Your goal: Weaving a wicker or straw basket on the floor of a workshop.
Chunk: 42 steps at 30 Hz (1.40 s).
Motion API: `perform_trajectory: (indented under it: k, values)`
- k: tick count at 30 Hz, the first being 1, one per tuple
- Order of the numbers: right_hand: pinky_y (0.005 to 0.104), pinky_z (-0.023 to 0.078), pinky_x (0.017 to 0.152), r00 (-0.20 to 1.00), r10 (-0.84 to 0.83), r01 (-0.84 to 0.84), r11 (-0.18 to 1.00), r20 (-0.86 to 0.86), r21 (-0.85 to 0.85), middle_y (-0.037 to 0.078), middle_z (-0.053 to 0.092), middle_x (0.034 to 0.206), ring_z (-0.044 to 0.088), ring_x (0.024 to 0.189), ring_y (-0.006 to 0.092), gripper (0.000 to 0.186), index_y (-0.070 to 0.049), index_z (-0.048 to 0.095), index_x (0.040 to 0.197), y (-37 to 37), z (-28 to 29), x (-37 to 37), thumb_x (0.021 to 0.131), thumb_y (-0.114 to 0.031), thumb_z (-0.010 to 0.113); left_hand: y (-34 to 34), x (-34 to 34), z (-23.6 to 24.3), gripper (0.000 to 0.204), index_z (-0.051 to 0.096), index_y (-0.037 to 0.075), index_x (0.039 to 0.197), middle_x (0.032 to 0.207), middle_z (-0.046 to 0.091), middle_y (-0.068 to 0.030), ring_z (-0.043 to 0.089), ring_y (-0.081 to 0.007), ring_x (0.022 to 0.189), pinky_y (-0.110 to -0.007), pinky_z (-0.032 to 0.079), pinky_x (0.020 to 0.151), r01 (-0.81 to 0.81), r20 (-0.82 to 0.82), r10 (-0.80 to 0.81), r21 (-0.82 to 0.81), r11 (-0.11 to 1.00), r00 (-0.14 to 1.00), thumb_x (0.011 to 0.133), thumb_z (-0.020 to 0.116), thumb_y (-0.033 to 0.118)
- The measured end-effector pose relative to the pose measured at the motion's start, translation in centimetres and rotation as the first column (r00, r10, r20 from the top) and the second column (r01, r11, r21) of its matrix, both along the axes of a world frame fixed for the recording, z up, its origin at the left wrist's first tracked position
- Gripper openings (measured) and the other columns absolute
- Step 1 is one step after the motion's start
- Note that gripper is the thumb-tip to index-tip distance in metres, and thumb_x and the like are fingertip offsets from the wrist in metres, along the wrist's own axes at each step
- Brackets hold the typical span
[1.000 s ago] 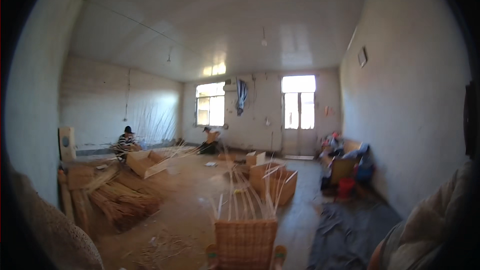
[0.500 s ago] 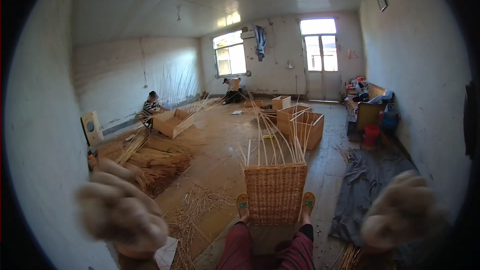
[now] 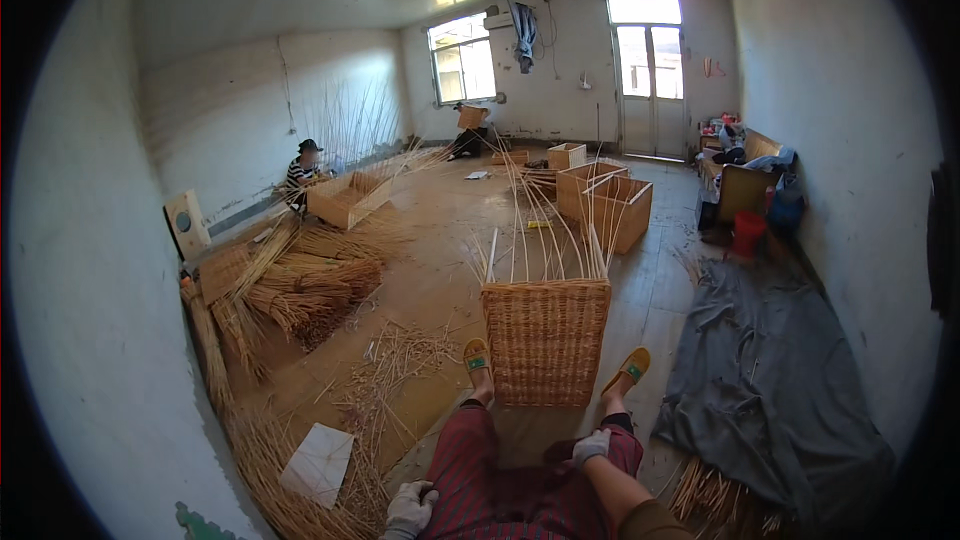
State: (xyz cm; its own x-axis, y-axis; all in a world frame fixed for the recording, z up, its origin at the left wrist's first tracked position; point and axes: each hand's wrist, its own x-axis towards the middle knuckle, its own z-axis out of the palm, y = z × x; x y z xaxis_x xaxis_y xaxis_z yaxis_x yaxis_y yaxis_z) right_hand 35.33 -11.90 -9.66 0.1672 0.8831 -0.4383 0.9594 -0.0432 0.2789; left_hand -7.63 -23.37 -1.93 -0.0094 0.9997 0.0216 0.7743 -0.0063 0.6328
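A woven wicker basket (image 3: 546,345) stands between my feet, with long pale canes sticking up from its top edge. My right hand (image 3: 592,447), in a whitish work glove, is closed on the dark red striped cloth (image 3: 465,455) at my right knee. Low beside my left thigh, my left hand (image 3: 410,508) wears a similar glove. Its fingers are curled against the edge of that cloth, and whatever they hold is hidden. Neither hand touches the basket.
Bundles of canes (image 3: 315,275) lie to the left, with loose offcuts (image 3: 400,365) and a white square sheet (image 3: 318,465) nearer. A grey cloth (image 3: 765,370) spreads at right. Wooden-sided baskets (image 3: 615,205) stand ahead. Two people work farther back, one in stripes (image 3: 302,175).
Both hands have come down from raised, blurred positions at either side to my lap and thigh. My right foot has turned outward, and the view has tilted lower.
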Motion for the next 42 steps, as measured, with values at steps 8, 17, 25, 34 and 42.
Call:
perform_trajectory:
  k: [8, 17, 25, 34, 42]
  values:
    - [0.0424, 0.049, 0.083, 0.918, -0.073, 0.397, 0.206, -0.391, 0.894, 0.014, 0.068, 0.096, 0.064, 0.088, 0.0354, 0.012, -0.006, 0.068, 0.094, -3.3, 5.4, 11.2, 0.093, -0.014, 0.058, 0.0, -0.8, -1.1, 0.019, 0.072, 0.008, 0.101, 0.096, 0.074, -0.0169, 0.071, -0.034, 0.091, -0.043, 0.054, 0.086, -0.147, 0.122, 0.135, 0.097, 0.984, 0.983, 0.097, 0.068, 0.026]
    - [0.0521, 0.05, 0.099, 0.535, -0.357, 0.843, 0.28, -0.766, 0.459, 0.02, 0.066, 0.121, 0.064, 0.113, 0.041, 0.041, -0.016, 0.064, 0.123, -21.4, -4.7, 8.4, 0.087, -0.033, 0.071, 4.6, 1.2, 2.2, 0.007, 0.064, 0.006, 0.097, 0.086, 0.064, 0.0004, 0.056, -0.0105, 0.075, -0.026, 0.049, 0.071, -0.299, 0.709, 0.121, 0.132, 0.945, 0.695, 0.104, 0.06, 0.007]
    - [0.049, 0.05, 0.1, 0.22, -0.488, 0.638, 0.727, -0.845, -0.254, 0.021, 0.068, 0.128, 0.064, 0.121, 0.0402, 0.051, -0.015, 0.07, 0.125, -24.5, -12.7, -0.8, 0.09, -0.05, 0.059, 5.4, 6.4, 5.5, 0.007, 0.064, 0.003, 0.109, 0.1, 0.065, -0.0024, 0.059, -0.012, 0.092, -0.027, 0.05, 0.086, 0.008, 0.633, -0.146, 0.216, 0.976, 0.76, 0.102, 0.063, 0.006]
    - [0.0457, 0.054, 0.097, 0.016, -0.586, 0.935, 0.296, -0.81, -0.196, 0.02, 0.073, 0.119, 0.069, 0.111, 0.0387, 0.045, -0.013, 0.075, 0.114, -28.1, -14.0, 0.1, 0.092, -0.05, 0.061, 8.7, 9.1, 2.9, 0.022, 0.065, 0.001, 0.121, 0.113, 0.066, -0.0095, 0.059, -0.0226, 0.112, -0.038, 0.045, 0.104, 0.13, 0.426, -0.175, 0.133, 0.983, 0.888, 0.107, 0.056, 0.016]
    - [0.0309, 0.053, 0.078, 0.157, 0.598, 0.987, -0.124, -0.786, 0.103, 0.006, 0.069, 0.093, 0.064, 0.086, 0.0151, 0.018, -0.005, 0.071, 0.111, -8.5, 16.7, 2.6, 0.097, -0.011, 0.061, 4.7, 15.0, 10.7, 0.02, 0.069, 0.003, 0.118, 0.107, 0.068, -0.0114, 0.064, -0.0308, 0.107, -0.04, 0.05, 0.098, 0.78, 0.028, -0.881, 0.451, 0.433, 0.472, 0.1, 0.062, 0.005]
